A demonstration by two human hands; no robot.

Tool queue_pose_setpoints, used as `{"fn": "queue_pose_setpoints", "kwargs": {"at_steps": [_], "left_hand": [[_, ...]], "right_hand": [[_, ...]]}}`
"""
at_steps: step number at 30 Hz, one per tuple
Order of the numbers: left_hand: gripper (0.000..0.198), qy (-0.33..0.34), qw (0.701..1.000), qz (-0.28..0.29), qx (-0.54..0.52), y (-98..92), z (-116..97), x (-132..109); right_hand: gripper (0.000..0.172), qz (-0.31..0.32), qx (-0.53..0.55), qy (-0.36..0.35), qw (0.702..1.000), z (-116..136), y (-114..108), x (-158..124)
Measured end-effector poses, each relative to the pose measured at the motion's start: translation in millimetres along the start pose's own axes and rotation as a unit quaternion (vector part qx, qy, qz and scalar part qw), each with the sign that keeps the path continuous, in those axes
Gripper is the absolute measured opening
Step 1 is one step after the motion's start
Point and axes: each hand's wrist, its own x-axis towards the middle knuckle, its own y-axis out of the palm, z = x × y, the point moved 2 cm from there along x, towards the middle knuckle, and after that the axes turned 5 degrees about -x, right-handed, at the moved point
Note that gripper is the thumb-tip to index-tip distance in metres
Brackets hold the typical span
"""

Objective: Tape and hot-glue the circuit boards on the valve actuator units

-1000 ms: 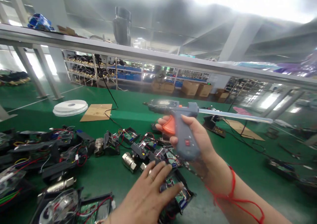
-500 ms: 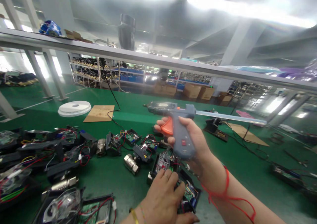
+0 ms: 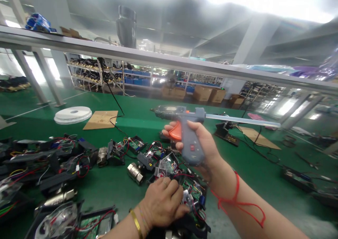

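Observation:
My right hand grips a grey glue gun with an orange trigger, held up above the green table, its nozzle pointing left and a clear glue stick sticking out to the right. A red string is tied round that wrist. My left hand, with a ring and a gold bangle, is closed on an open black electronics unit showing a green circuit board and red wires, low in the middle of the view.
Several more black units with wires lie to the left, with metal valve bodies between them. White disc stack and cardboard sheet lie farther back. A metal rail crosses overhead. Cables and tools lie at right.
My left hand went from lying flat on the unit to curling its fingers and gripping it. The glue gun in my right hand shifted slightly left and stayed raised.

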Motion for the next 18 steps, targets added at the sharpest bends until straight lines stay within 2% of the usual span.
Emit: {"fn": "queue_pose_setpoints", "kwargs": {"at_steps": [3, 6, 9, 11, 13, 15, 18], "left_hand": [[0.038, -0.042, 0.998, 0.032, 0.016, 7.2, -4.2, 2.3], [0.037, -0.089, 0.994, 0.066, 0.023, 1.6, -9.7, 1.1], [0.067, -0.038, 0.993, 0.108, -0.005, -5.0, -17.2, -5.2], [0.070, 0.006, 0.990, 0.142, -0.025, -0.9, -21.3, -11.3], [0.060, 0.019, 0.985, 0.168, -0.035, 12.2, -24.8, -16.5], [0.053, 0.003, 0.983, 0.179, -0.031, 31.3, -29.7, -17.3], [0.033, -0.016, 0.982, 0.184, -0.025, 60.7, -43.4, -4.2]], "right_hand": [[0.038, -0.004, -0.001, 0.000, 1.000, 0.0, 1.7, 0.7], [0.038, -0.004, -0.006, -0.004, 1.000, 1.4, 4.6, 1.0], [0.037, -0.001, -0.011, -0.004, 1.000, 2.4, 6.2, 1.8], [0.035, 0.003, -0.008, -0.001, 1.000, 2.8, 7.0, 3.2], [0.034, 0.005, -0.002, 0.001, 1.000, 2.9, 8.7, 5.4], [0.034, 0.004, 0.004, 0.006, 1.000, 1.8, 11.7, 8.4], [0.032, 0.027, 0.023, 0.021, 0.999, -3.8, 20.2, 13.5]]}}
